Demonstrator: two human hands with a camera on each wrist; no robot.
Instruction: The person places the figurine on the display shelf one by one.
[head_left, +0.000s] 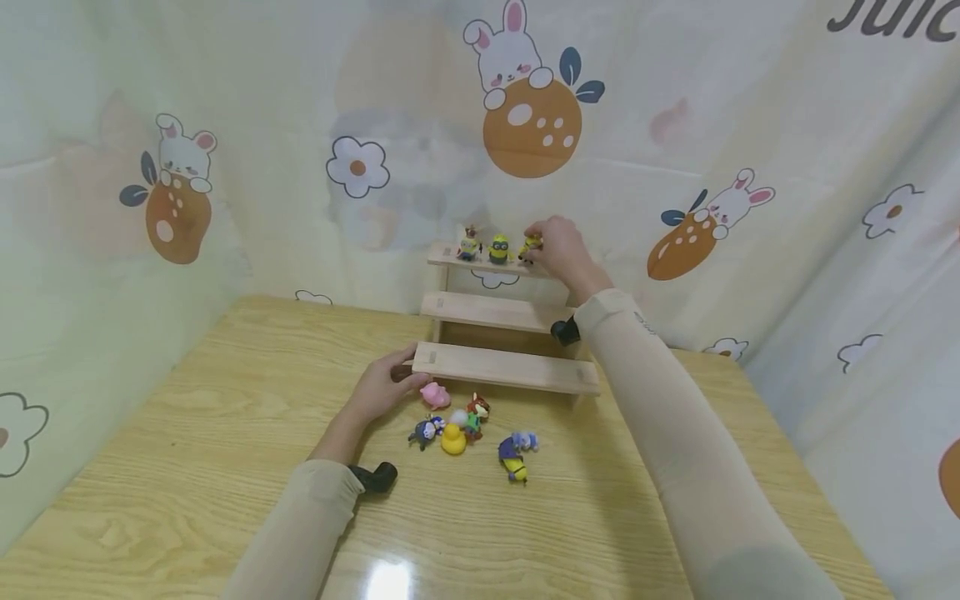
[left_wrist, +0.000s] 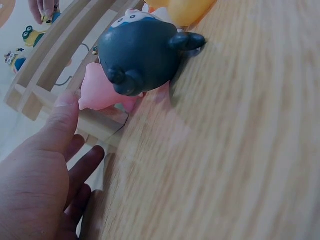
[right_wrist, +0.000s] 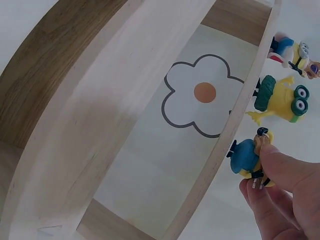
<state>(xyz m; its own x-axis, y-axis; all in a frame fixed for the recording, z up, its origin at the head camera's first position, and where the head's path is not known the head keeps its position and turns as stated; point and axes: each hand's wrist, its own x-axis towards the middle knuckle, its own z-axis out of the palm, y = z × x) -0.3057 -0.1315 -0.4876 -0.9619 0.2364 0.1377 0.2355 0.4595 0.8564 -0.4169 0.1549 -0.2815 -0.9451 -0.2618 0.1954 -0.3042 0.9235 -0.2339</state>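
On the top step of a small wooden three-step display stand (head_left: 506, 367), my right hand (head_left: 562, 250) pinches a yellow minion figure (right_wrist: 245, 156) in blue overalls between thumb and fingers. Its feet are right at the step's edge. Beside it on the same step stand a minion with green round goggles (right_wrist: 280, 100) and another minion with a brown top (head_left: 469, 246). My left hand (head_left: 381, 385) holds the left end of the lowest step, thumb in front. Close to that thumb lies a pink pig (left_wrist: 100, 90), with a dark blue round figure (left_wrist: 142, 55) nearer the left wrist camera.
In front of the stand, a yellow duck (head_left: 453, 439), a fox figure in green (head_left: 476, 417) and a white round piece (head_left: 458, 418) lie grouped on the wooden table (head_left: 225, 433). Further right lie a purple-and-yellow figure (head_left: 513, 461) and a blue-grey one (head_left: 525, 440). A printed curtain (head_left: 285, 208) hangs behind.
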